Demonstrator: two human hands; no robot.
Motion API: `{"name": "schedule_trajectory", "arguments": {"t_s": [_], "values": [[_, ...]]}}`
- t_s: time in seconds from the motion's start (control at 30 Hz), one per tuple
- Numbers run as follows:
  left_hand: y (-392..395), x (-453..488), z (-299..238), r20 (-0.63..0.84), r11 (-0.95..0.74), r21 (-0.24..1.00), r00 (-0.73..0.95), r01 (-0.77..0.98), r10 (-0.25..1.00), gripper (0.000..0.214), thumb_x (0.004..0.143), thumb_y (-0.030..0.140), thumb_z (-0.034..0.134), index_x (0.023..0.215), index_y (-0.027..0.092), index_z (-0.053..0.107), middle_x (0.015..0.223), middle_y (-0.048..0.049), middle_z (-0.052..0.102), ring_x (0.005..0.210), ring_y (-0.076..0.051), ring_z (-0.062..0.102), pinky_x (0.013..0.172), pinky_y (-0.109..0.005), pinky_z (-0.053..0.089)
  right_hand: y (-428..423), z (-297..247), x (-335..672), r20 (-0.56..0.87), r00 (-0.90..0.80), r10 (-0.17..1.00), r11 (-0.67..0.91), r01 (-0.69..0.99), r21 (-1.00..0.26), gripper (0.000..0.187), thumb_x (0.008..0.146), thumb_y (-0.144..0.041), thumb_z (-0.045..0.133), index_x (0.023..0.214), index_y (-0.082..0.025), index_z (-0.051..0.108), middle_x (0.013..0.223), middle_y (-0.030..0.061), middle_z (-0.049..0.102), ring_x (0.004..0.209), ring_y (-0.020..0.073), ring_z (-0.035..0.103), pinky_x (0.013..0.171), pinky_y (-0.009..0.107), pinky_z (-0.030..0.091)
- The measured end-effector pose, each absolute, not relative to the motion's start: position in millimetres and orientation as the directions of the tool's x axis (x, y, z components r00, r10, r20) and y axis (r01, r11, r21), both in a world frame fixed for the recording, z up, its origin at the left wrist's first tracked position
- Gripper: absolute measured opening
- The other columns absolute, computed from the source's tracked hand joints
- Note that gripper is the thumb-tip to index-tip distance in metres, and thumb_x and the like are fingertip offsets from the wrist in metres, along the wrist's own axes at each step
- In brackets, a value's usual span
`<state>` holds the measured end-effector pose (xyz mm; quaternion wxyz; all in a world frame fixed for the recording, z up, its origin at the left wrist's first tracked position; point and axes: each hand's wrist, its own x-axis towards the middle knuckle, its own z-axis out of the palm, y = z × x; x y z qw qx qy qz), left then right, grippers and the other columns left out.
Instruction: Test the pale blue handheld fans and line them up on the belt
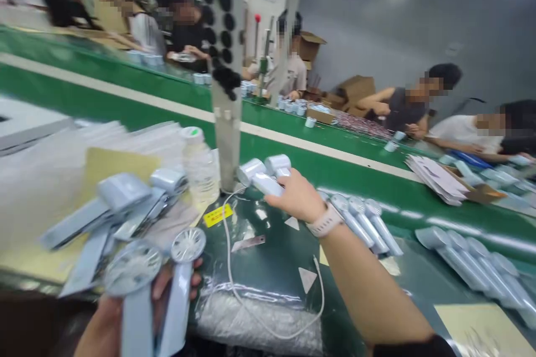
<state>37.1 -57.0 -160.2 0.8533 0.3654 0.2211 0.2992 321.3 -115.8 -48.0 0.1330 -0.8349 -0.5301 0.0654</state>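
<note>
My left hand [161, 301] is low at the left, shut around the handles of two pale blue handheld fans [187, 245] with round grilles facing up. My right hand [299, 195], with a white watch [324, 220] on its wrist, grips more fans of the same colour [262, 175] by their handles, over a dark green mat [268, 217]. Just right of that hand lies a row of fans [360, 226]. A heap of fans [121, 195] sits on a yellowish card [119, 164] at the left, between my hands and a plastic water bottle [200, 170].
A white cable [229, 240] curves across the mat. A further row of fans [473, 268] lies at the right. A metal post [226, 139] rises beside the bottle. Beyond the green conveyor belt [326, 162], several co-workers [406, 100] sit among cardboard boxes [355, 92] and a stack of printed sheets [435, 178].
</note>
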Motion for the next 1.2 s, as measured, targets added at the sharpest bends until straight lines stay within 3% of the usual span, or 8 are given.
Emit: {"name": "schedule_trajectory", "arguments": {"t_s": [0.13, 0.4, 0.57, 0.73, 0.87, 1.0, 1.1, 1.2], "values": [[-81.5, 32.6, -161.5, -0.064, 0.481, 0.717, 0.639, -0.505, 0.766, 0.06, 0.055, 0.077, 0.078, 0.067, 0.019, 0.069, 0.111, -0.0086, 0.077, 0.093, -0.026, 0.073, 0.084, -0.033, 0.062, -145.0, -83.5, 295.2, -0.074, 0.363, 0.929, -0.369, 0.886, -0.281, 0.031, 0.078, -0.039, 0.075, 0.093, -0.011, 0.073, 0.127, 0.0229, 0.056, 0.108, 0.0383, 0.062, 0.093, 0.048, 0.05], [-98.4, 56.7, -134.0, 0.099, 0.511, 0.514, 0.64, -0.689, 0.762, 0.06, 0.064, 0.075, 0.075, 0.071, 0.016, 0.064, 0.115, -0.0125, 0.073, 0.097, -0.025, 0.072, 0.085, -0.034, 0.06, -181.8, -122.8, 266.7, 0.103, 0.211, 0.972, -0.157, 0.909, -0.386, 0.052, 0.087, -0.04, 0.066, 0.132, -0.015, 0.06, 0.152, 0.0207, 0.043, 0.142, 0.0412, 0.039, 0.115, 0.059, 0.033], [-112.4, 71.4, -115.4, 0.137, 0.507, 0.511, 0.648, -0.694, 0.749, 0.061, 0.063, 0.075, 0.075, 0.07, 0.016, 0.064, 0.113, -0.0133, 0.073, 0.096, -0.025, 0.072, 0.084, -0.034, 0.061, -232.8, -94.1, 249.8, 0.389, 0.16, 0.907, 0.088, 0.833, -0.547, 0.02, 0.097, -0.031, 0.051, 0.106, -0.022, 0.067, 0.103, 0.0101, 0.073, 0.096, 0.0272, 0.07, 0.082, 0.043, 0.058], [-126.3, 91.0, -103.4, 0.108, 0.501, 0.515, 0.633, -0.695, 0.766, 0.059, 0.06, 0.072, 0.079, 0.066, 0.016, 0.066, 0.111, -0.0127, 0.073, 0.092, -0.024, 0.071, 0.08, -0.034, 0.06, -248.6, -93.6, 212.6, 0.623, -0.033, 0.781, 0.428, 0.755, -0.497, 0.023, 0.098, -0.017, 0.055, 0.119, -0.014, 0.063, 0.081, 0.0058, 0.063, 0.071, 0.0186, 0.061, 0.061, 0.032, 0.053], [-132.5, 101.8, -102.7, 0.065, 0.478, 0.534, 0.598, -0.697, 0.799, 0.062, 0.058, 0.077, 0.076, 0.061, 0.016, 0.066, 0.109, -0.0096, 0.073, 0.088, -0.023, 0.071, 0.077, -0.034, 0.061, -245.8, -106.1, 205.8, 0.667, -0.056, 0.743, 0.446, 0.785, -0.43, 0.034, 0.096, -0.013, 0.057, 0.129, -0.012, 0.062, 0.084, 0.0075, 0.056, 0.072, 0.0189, 0.054, 0.058, 0.032, 0.049], [-133.3, 106.2, -105.6, 0.047, 0.435, 0.566, 0.554, -0.7, 0.831, 0.063, 0.059, 0.078, 0.075, 0.06, 0.016, 0.066, 0.108, -0.0093, 0.074, 0.087, -0.024, 0.071, 0.073, -0.031, 0.061, -255.6, -94.2, 212.5, 0.63, -0.115, 0.768, 0.551, 0.62, -0.558, 0.015, 0.098, -0.022, 0.059, 0.094, -0.017, 0.072, 0.086, 0.0066, 0.056, 0.072, 0.0168, 0.055, 0.058, 0.029, 0.049], [-132.7, 107.1, -106.7, 0.044, 0.396, 0.603, 0.525, -0.692, 0.85, 0.066, 0.058, 0.081, 0.073, 0.06, 0.015, 0.065, 0.103, -0.0106, 0.075, 0.089, -0.024, 0.072, 0.075, -0.031, 0.062, -267.4, -83.1, 224.1, 0.562, -0.126, 0.817, 0.571, 0.309, -0.761, 0.048, 0.097, -0.045, 0.061, 0.058, -0.017, 0.052, 0.082, 0.0028, 0.056, 0.068, 0.0125, 0.057, 0.056, 0.024, 0.049], [-132.8, 105.7, -106.3, 0.047, 0.383, 0.619, 0.518, -0.686, 0.854, 0.067, 0.059, 0.081, 0.072, 0.061, 0.015, 0.064, 0.104, -0.0107, 0.075, 0.09, -0.023, 0.072, 0.076, -0.031, 0.062, -274.4, -91.1, 246.9, 0.487, 0.222, 0.845, 0.324, 0.511, -0.796, 0.034, 0.097, -0.036, 0.062, 0.067, -0.021, 0.057, 0.085, 0.0025, 0.061, 0.071, 0.0148, 0.06, 0.061, 0.027, 0.051]]}}
